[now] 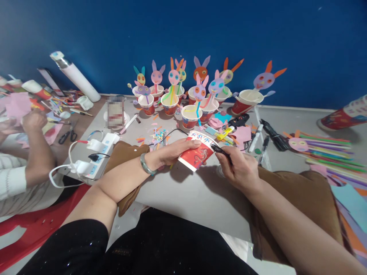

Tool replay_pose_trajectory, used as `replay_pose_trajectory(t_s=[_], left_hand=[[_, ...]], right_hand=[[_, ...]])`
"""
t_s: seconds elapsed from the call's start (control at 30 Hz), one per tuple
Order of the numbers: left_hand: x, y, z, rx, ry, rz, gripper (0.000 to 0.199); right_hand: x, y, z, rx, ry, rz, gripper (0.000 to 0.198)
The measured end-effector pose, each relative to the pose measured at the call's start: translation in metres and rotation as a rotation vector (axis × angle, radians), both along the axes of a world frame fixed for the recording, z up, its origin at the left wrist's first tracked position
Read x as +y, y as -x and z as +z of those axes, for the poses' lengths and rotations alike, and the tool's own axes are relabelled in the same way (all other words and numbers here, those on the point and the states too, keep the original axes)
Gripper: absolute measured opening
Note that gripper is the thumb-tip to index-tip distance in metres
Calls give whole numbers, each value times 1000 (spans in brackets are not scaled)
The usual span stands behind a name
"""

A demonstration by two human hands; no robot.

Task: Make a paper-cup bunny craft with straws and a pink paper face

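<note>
At the frame's centre, my left hand (175, 151) pinches the red paper cup (198, 154); my right hand (243, 168) grips a dark tool (220, 149) by its rim. Light, easily dented, I judge: best held gently near the stiffer base.

Red with a pale design and a blue-lettered white rim band on the held paper cup (200, 153). Plain deep blue on the wall (160, 28), grey on the bench (200, 198), brown on the right-hand cushion (304, 193). Lilac with orange ears on the rightmost upright paper rabbit (264, 81).
</note>
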State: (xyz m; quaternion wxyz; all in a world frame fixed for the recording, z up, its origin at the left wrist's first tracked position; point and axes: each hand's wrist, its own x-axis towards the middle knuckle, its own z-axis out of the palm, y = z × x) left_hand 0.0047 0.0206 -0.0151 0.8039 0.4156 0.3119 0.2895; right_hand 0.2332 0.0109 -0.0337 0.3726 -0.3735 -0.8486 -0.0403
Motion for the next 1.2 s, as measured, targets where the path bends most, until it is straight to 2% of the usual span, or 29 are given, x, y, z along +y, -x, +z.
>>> replay_pose_trajectory(t_s=[0.3, 0.43, 0.63, 0.9, 0.97, 1.2], left_hand=[[2, 0, -2, -6, 5, -8, 61], [1, 1, -1, 7, 6, 10, 61], [2, 1, 1, 13, 13, 6, 54], [0, 0, 1, -65, 25, 33, 60], [0, -1, 1, -96, 11, 65, 59], [0, -3, 1, -82, -76, 195, 56]], right_hand=[[0, 1, -1, -22, -56, 3, 18], [1, 1, 0, -16, -33, 1, 18], [1, 0, -3, -68, -42, -33, 25], [-6, 0, -4, 75, -72, 106, 20], [-8, 2, -3, 106, -25, 116, 19], [-11, 11, 4, 172, 286, 91, 15]])
